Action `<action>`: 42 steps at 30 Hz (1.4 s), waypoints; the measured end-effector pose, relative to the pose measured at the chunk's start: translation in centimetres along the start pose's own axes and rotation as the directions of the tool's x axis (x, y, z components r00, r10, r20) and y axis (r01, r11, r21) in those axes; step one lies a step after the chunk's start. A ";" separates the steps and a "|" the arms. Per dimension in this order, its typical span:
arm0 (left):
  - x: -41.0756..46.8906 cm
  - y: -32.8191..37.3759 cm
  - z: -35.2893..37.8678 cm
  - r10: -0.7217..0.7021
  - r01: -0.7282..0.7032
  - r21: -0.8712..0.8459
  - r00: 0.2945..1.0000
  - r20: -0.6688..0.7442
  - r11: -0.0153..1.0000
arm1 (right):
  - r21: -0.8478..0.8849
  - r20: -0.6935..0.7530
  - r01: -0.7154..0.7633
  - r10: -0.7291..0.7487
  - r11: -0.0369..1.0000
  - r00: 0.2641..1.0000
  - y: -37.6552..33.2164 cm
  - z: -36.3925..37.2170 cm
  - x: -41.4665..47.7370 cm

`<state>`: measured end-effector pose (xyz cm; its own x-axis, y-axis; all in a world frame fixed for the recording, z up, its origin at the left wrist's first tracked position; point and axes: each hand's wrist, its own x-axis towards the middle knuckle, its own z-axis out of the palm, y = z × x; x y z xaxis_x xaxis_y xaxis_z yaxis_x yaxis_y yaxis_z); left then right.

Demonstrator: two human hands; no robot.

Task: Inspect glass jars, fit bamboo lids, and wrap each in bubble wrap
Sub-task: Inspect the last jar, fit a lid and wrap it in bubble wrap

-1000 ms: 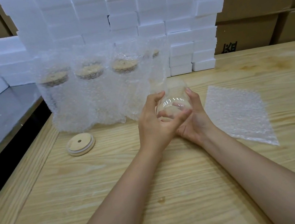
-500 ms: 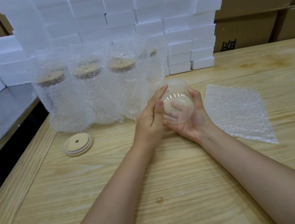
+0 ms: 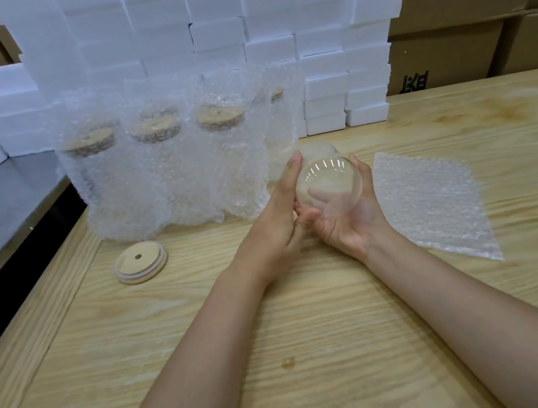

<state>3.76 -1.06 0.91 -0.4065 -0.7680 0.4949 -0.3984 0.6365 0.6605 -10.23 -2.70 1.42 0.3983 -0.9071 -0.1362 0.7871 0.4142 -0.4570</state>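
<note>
Head view. A glass jar (image 3: 327, 188) is held clear of the table (image 3: 316, 352), above its middle, just in front of the row of wrapped jars (image 3: 159, 170) standing toward the far left corner. The jar is cradled from below and from the right by the right grip (image 3: 353, 226), whose fingers are curled round it and are seen through the glass. The left grip (image 3: 277, 223) is laid against the jar's left side with fingers straight and the thumb tucked near its lower end; nothing is clasped by it.

The jar's long axis runs away from the camera toward the far edge, so that one round end is presented to the viewer. Whether that end is base or mouth cannot be told.

The bamboo lid (image 3: 141, 261) lies flat toward the left edge, well apart from the jar and nearer the left grip. The bubble wrap sheet (image 3: 433, 201) lies flat just beside the right grip, toward the right edge. Inspection is judged to be in hand; the lid is not yet fitted.

Compared with one second before, the left fingers, then wrapped across the jar, have been straightened, and the round end has been turned more squarely to the camera. Lid and sheet are unmoved.
</note>
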 end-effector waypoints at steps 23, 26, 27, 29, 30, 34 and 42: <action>1.2 2.9 3.2 -0.252 0.224 -0.119 0.792 -0.556 0.967 | -0.047 0.184 0.028 -0.019 0.999 0.983 1.2 0.5 0.6; 1.5 2.8 3.3 -0.263 0.219 -0.145 0.795 -0.546 0.965 | -0.037 0.194 0.022 -0.014 0.999 0.981 1.1 0.3 0.4; 1.6 2.7 3.4 -0.263 0.220 -0.144 0.793 -0.549 0.965 | -0.045 0.189 0.028 -0.019 0.999 0.982 1.1 0.3 0.4; 1.7 2.7 3.4 -0.260 0.219 -0.142 0.783 -0.564 0.965 | -0.042 0.167 0.050 -0.043 0.998 0.985 1.1 0.3 0.5; 1.8 2.7 3.4 -0.261 0.216 -0.146 0.776 -0.574 0.965 | -0.040 0.158 0.065 -0.057 0.997 0.986 1.1 0.3 0.6; 1.7 2.9 3.6 -0.260 0.199 -0.167 0.755 -0.602 0.966 | -0.081 0.113 0.106 -0.097 0.991 0.989 1.1 0.2 0.8; 1.7 2.5 3.7 -0.240 0.164 -0.191 0.828 -0.508 0.968 | -0.049 0.118 0.113 -0.106 0.992 0.987 1.1 -0.1 0.7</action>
<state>-1.00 -0.55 1.28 0.1766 -0.8245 0.5376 -0.2956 0.4766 0.8280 -9.09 -2.84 0.74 0.3653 -0.9307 0.0183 0.8031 0.3052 -0.5117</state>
